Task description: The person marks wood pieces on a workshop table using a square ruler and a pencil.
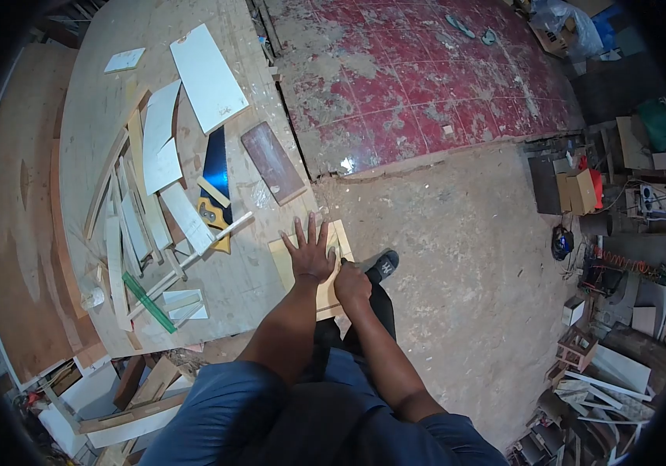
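My left hand (310, 256) lies flat with its fingers spread on a pale wooden board (280, 260) at the near right corner of the worktable. Just to its right, my right hand (352, 286) is closed in a fist at the board's right side. A small dark end shows at the top of that fist, but the rest of what it grips is hidden. Beyond my left hand lies a reddish-brown block (273, 161). A handsaw (216, 167) with a yellow handle rests to the left, a short wood strip (213, 192) across it.
White panels (209, 78) and loose wood strips (147, 179) cover much of the worktable (248, 311). A green strip (149, 303) lies among them. Concrete floor (457, 256) extends right, with red tiled flooring (426, 78) beyond. Boxes (577, 191) and scrap wood line the right side.
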Motion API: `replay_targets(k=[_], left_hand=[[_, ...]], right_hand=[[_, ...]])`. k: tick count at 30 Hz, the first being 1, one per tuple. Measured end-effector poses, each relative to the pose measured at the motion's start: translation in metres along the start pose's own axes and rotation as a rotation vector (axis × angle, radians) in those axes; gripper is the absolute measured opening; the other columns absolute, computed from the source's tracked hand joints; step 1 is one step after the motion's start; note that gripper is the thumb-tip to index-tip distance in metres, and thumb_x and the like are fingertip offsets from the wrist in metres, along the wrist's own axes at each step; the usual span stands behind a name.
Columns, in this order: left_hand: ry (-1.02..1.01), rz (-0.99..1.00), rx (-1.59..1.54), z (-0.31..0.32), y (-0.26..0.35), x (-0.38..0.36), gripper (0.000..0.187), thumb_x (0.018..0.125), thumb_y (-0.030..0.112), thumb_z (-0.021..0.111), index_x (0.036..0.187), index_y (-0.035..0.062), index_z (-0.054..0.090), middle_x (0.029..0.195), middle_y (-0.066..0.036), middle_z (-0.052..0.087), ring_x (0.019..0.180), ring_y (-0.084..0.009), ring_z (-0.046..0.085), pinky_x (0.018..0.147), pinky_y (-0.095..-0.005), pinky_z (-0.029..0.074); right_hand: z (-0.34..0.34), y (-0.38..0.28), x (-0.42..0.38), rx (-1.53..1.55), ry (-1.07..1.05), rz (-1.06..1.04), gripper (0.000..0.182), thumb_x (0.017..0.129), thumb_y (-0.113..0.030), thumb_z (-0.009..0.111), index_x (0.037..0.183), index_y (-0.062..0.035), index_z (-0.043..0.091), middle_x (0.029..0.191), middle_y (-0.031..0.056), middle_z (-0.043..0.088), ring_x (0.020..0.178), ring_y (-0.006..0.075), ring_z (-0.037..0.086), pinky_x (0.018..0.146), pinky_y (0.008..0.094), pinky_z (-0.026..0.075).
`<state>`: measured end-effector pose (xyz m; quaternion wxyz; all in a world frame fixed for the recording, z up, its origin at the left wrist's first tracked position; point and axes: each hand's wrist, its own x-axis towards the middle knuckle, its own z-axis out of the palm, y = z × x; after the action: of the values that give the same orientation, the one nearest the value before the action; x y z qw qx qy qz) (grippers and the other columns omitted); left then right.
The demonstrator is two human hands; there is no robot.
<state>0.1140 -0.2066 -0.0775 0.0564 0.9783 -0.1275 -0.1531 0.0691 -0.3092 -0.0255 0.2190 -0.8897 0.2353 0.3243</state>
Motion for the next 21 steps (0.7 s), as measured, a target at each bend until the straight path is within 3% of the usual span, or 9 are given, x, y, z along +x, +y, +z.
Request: replay_targets(k=[5,8,11,14,16,21], left_hand=[[0.079,0.025,-0.022,0.004,-0.003,0.001,0.075,0.088,0.047,0.051,0.154,0.0221,0.025,0.164,-0.010,0.007,0.149,-0.0427,0.002,0.109,-0.0748,-0.003],[0.060,0.019,-0.027,0.004,-0.003,0.001,0.075,0.089,0.047,0.051,0.155,0.0220,0.024,0.164,-0.011,0.007,0.149,-0.0428,0.002,0.109,-0.0748,-0.003],[0.038,0.010,-0.018,0.004,-0.002,0.002,0.074,0.089,0.047,0.050,0.155,0.0221,0.025,0.164,-0.010,0.007,0.149,-0.0428,0.002,0.109,-0.0748,-0.003],[0.033,0.011,0.006,0.002,-0.002,0.003,0.074,0.089,0.048,0.049,0.155,0.0220,0.025,0.164,-0.010,0.007,0.149,-0.0428,0.001,0.109,-0.0749,-0.004],[0.007,0.003,0.001,0.000,-0.001,0.005,0.074,0.090,0.048,0.048,0.155,0.0222,0.024,0.164,-0.010,0.006,0.149,-0.0428,0.001,0.109,-0.0748,-0.004],[0.020,0.006,0.010,0.003,-0.003,0.002,0.073,0.091,0.049,0.046,0.155,0.0232,0.022,0.165,-0.009,0.004,0.149,-0.0428,0.002,0.109,-0.0750,-0.003]], right_hand=[[-0.026,0.010,-0.050,-0.005,-0.120,0.104,0.031,0.095,-0.019,0.044,0.109,0.0014,0.062,0.106,0.0266,0.068,0.102,0.0402,0.067,0.086,0.0498,0.055],[-0.019,0.011,-0.041,0.002,0.008,-0.032,0.034,0.098,-0.022,0.042,0.106,0.0027,0.064,0.100,0.0247,0.070,0.091,0.0390,0.071,0.078,0.0478,0.058],[-0.009,-0.005,0.014,0.008,0.003,-0.058,0.036,0.099,-0.025,0.042,0.100,0.0011,0.067,0.098,0.0241,0.070,0.091,0.0394,0.071,0.077,0.0472,0.058],[-0.010,-0.016,0.022,0.025,0.000,0.017,0.035,0.097,-0.023,0.043,0.100,0.0019,0.068,0.100,0.0253,0.069,0.095,0.0404,0.069,0.082,0.0491,0.056],[-0.005,0.001,0.002,0.054,0.026,-0.040,0.037,0.098,-0.024,0.042,0.099,0.0029,0.067,0.100,0.0253,0.069,0.095,0.0397,0.069,0.082,0.0490,0.056],[-0.015,0.006,-0.035,0.012,-0.051,0.150,0.033,0.096,-0.021,0.045,0.102,0.0032,0.067,0.105,0.0250,0.069,0.097,0.0398,0.069,0.083,0.0484,0.056]])
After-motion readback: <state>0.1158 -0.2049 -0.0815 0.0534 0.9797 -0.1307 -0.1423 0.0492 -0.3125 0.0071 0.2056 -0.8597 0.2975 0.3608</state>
